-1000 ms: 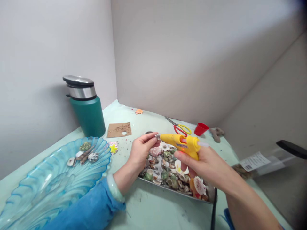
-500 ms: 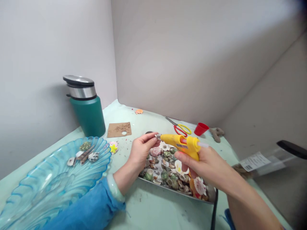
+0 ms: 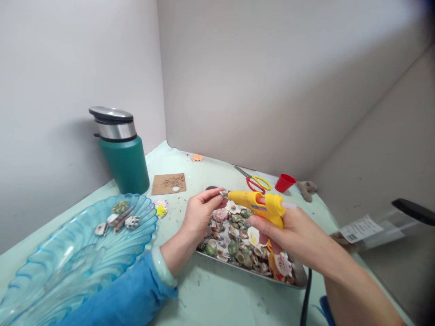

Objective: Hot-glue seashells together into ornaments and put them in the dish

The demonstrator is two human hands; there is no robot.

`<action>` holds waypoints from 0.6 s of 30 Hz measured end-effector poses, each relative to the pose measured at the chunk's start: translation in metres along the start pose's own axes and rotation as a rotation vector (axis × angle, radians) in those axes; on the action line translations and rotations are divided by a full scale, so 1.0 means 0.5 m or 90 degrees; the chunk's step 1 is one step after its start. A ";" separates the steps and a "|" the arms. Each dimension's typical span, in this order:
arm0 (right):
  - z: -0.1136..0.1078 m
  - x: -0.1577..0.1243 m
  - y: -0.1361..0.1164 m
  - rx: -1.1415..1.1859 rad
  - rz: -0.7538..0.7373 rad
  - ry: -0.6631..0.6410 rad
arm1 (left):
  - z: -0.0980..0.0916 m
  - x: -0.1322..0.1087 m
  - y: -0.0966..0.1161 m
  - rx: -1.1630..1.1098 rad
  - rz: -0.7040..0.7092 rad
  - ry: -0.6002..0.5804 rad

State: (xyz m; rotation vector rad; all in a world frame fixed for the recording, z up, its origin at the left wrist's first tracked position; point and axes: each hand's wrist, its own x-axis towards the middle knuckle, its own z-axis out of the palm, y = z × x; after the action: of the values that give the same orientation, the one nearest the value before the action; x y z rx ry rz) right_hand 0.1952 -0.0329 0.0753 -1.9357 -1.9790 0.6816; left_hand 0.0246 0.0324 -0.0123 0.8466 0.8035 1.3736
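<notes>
My right hand is wrapped round a yellow hot glue gun with a pale glue stick poking out of its back. The gun's metal nozzle points left, right at the fingertips of my left hand. Those fingers are pinched together; whatever sits between them is too small and too covered to make out. Below both hands lies a metal tray full of green, brown and white seashells. A black cord hangs below my right hand, beside the tray.
To the left is a blue scalloped dish with several shells and sticks. Behind it stand a green bottle and a cardboard piece. Scissors, a red cup and an orange cut-out lie near the back wall.
The glue gun in my right hand has shifted very slightly to the right. My left hand keeps its pinch in the same place.
</notes>
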 end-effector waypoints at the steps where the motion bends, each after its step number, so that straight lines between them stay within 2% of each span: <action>1: 0.001 0.000 -0.001 0.014 0.003 0.002 | 0.000 -0.001 0.001 0.006 0.001 -0.002; 11: -0.008 -0.004 0.004 0.017 0.018 -0.015 | 0.001 0.001 0.002 -0.010 -0.004 0.012; 18: -0.002 -0.001 -0.001 0.012 0.005 -0.011 | -0.002 0.000 0.000 0.023 0.000 -0.013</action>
State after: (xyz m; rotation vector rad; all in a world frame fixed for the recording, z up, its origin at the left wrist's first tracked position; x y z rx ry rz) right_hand 0.1955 -0.0332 0.0763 -1.9335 -1.9688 0.7181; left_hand 0.0237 0.0322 -0.0128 0.8872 0.8149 1.3527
